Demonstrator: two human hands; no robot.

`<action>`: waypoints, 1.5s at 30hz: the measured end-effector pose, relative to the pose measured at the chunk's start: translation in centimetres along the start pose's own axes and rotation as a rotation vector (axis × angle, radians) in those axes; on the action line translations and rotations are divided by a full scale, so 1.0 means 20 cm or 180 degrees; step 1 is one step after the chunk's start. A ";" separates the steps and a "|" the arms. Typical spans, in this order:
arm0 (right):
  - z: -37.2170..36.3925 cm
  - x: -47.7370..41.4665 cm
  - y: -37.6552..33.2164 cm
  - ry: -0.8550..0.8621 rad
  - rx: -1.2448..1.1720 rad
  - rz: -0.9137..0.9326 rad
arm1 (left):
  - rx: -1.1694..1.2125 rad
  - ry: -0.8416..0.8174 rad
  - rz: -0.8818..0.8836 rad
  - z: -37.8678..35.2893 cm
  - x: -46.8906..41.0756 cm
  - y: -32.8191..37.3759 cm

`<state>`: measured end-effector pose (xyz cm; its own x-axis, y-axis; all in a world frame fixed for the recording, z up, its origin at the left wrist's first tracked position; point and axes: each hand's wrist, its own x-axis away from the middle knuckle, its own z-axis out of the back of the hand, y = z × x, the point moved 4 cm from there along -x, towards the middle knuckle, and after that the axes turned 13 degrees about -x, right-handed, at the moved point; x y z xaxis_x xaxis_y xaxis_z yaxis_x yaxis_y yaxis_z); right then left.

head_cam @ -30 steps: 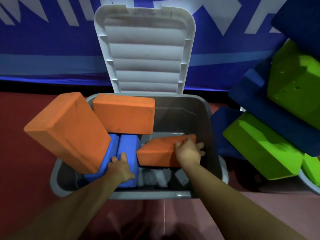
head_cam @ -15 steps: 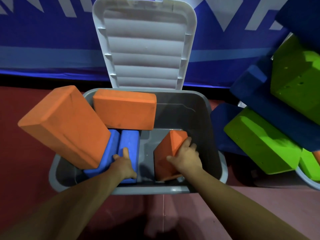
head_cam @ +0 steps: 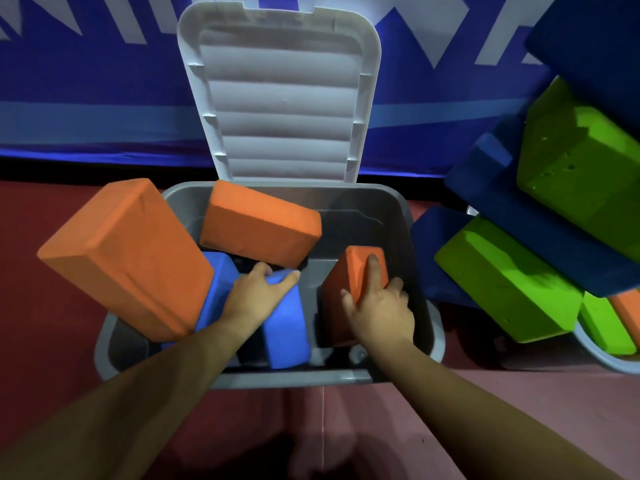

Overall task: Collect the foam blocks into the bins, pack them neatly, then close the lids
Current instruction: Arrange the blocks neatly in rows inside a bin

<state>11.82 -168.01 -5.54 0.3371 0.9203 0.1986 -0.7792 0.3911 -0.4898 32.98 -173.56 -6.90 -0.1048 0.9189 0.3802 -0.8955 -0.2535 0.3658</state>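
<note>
A grey bin (head_cam: 311, 378) stands on the floor in front of me with its white lid (head_cam: 280, 91) swung up against the wall. Inside, my left hand (head_cam: 256, 296) grips the top of a blue foam block (head_cam: 285, 327) that stands on end. A second blue block (head_cam: 216, 292) stands to its left. My right hand (head_cam: 377, 306) holds a small orange block (head_cam: 349, 282) upright against the right wall. A large orange block (head_cam: 128, 254) leans over the bin's left rim. Another orange block (head_cam: 259, 228) lies tilted at the back.
A heap of green blocks (head_cam: 505, 278) and dark blue blocks (head_cam: 568, 251) is piled at the right, spilling over the rim of a second grey bin (head_cam: 602, 358). A blue banner wall (head_cam: 86, 81) runs behind. The floor (head_cam: 41, 299) is red.
My right hand turned the small orange block from lying flat to standing on end by the right wall. My left hand slid up onto the blue block's top. The back orange block tilted.
</note>
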 end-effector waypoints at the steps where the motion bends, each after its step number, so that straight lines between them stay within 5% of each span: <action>1: -0.02 0.01 0.02 -0.0173 -0.0012 -0.0064 | 0.0263 -0.0123 -0.0020 -0.03 -0.01 0.01; 7: -0.13 0.03 0.05 -0.0958 -0.0375 -0.0137 | 0.0903 -0.1176 -0.0686 -0.24 0.05 0.03; 12: -0.06 0.03 0.05 -0.0678 -0.0681 -0.0132 | 0.1728 -0.1465 -0.0148 -0.23 0.06 0.09; 16: -0.05 0.05 0.07 -0.0440 -0.0588 -0.0026 | 0.1228 -0.1456 -0.0039 -0.21 0.03 0.13; 22: -0.07 0.00 0.17 -0.0841 -0.0970 -0.0497 | 0.0038 -0.0508 -0.0938 -0.26 0.00 0.28; 26: -0.05 -0.01 0.17 -0.0950 -0.1151 -0.0455 | -0.0342 -0.0837 -0.0827 -0.38 0.03 0.31; 34: 0.02 0.02 0.16 -0.0592 -0.0835 -0.0360 | -0.0420 -0.0670 -0.0938 -0.34 0.07 0.29; 45: 0.00 0.10 0.15 -0.1027 -0.0302 -0.0531 | -0.0354 -0.1364 -0.1150 -0.43 0.17 0.26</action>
<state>10.14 -164.96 -6.51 0.2596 0.8059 0.5321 -0.6701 0.5471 -0.5016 24.24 -169.19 -10.96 0.3805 0.7308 0.5668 -0.8845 0.1086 0.4537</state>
